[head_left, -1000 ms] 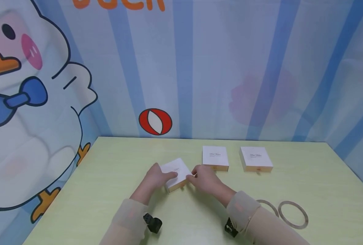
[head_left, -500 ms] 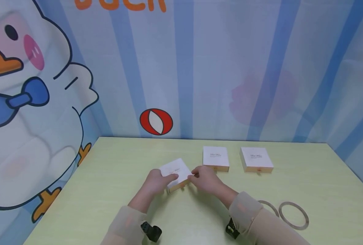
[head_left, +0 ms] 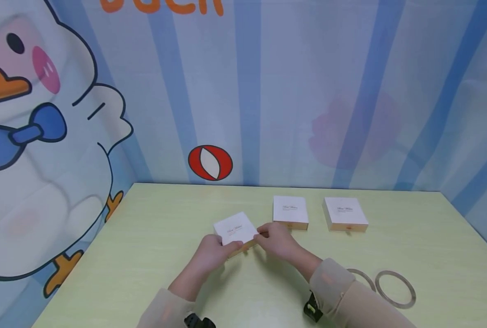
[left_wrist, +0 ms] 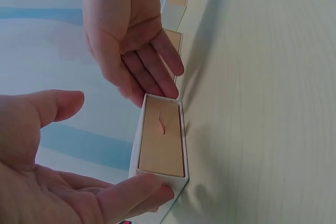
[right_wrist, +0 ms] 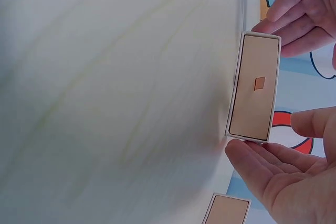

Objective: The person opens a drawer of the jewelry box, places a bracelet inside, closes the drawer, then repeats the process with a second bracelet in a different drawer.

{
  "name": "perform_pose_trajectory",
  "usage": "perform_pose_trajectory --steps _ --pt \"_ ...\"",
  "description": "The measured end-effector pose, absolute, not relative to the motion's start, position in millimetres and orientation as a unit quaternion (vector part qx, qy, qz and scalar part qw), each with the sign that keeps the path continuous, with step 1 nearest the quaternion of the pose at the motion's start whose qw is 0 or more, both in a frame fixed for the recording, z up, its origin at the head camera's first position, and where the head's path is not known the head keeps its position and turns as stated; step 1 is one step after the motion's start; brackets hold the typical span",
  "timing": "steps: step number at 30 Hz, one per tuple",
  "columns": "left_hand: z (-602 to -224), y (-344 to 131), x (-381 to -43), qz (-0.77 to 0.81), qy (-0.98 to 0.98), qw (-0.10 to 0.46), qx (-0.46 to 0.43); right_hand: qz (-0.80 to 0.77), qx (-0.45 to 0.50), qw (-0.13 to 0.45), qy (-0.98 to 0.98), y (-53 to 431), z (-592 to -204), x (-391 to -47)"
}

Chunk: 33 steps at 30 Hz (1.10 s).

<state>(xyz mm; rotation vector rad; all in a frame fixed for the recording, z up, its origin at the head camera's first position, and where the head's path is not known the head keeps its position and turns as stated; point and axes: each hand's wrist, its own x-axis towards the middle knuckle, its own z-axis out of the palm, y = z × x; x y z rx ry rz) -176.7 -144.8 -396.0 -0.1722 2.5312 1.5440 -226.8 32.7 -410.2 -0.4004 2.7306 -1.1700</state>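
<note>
A small white drawer box (head_left: 234, 227) with a tan front lies turned at an angle on the table, between the two hands. Its drawer face, with a small ribbon tab (right_wrist: 259, 83), shows in both wrist views and sits flush in the sleeve. My left hand (head_left: 211, 256) touches the box's left end with its fingers, the thumb apart from the box in the left wrist view. Against the opposite end rest the fairly straight fingers of my right hand (head_left: 279, 242); its thumb stands off the box in the right wrist view.
Two similar white boxes, a middle one (head_left: 290, 210) and a right one (head_left: 345, 214), stand toward the back of the pale table (head_left: 161, 214). Near the right forearm lie two rings, one (head_left: 411, 291) whole in view, the other partly behind the sleeve. A printed cloth (head_left: 284, 91) hangs behind.
My left hand has drawn back toward the front, its thumb sliding off the box top, so the printed lettering now shows. The right hand and the box have hardly moved.
</note>
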Motion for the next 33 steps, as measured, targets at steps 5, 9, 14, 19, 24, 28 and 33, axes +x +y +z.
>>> perform_pose_trajectory --steps 5,9,14,19,24,28,33 --pt "-394.8 -142.9 -173.8 0.527 0.845 0.08 -0.042 -0.394 -0.124 0.077 0.907 32.3 -408.7 -225.6" --pt "-393.5 -142.8 -175.2 0.528 0.844 0.086 -0.045 -0.394 -0.132 0.066 0.907 31.9 -407.9 -224.7" --pt "-392.8 -143.8 -179.8 0.52 0.848 0.092 -0.056 -0.403 -0.132 0.066 0.903 30.1 -408.8 -225.0" --pt "-393.6 -143.7 -186.9 0.51 0.854 0.086 -0.062 -0.418 -0.124 0.071 0.897 28.4 -408.9 -225.9" --pt "-396.0 -143.1 -194.8 0.503 0.858 0.079 -0.067 -0.432 -0.12 0.071 0.891 26.1 -409.3 -226.5" --pt "-398.0 -142.0 -200.5 0.502 0.858 0.078 -0.071 -0.445 -0.106 0.084 0.885 24.5 -409.3 -226.9" --pt "-401.1 -140.6 -206.8 0.495 0.863 0.071 -0.073 -0.474 -0.089 0.103 0.87 23.5 -411.4 -228.6"
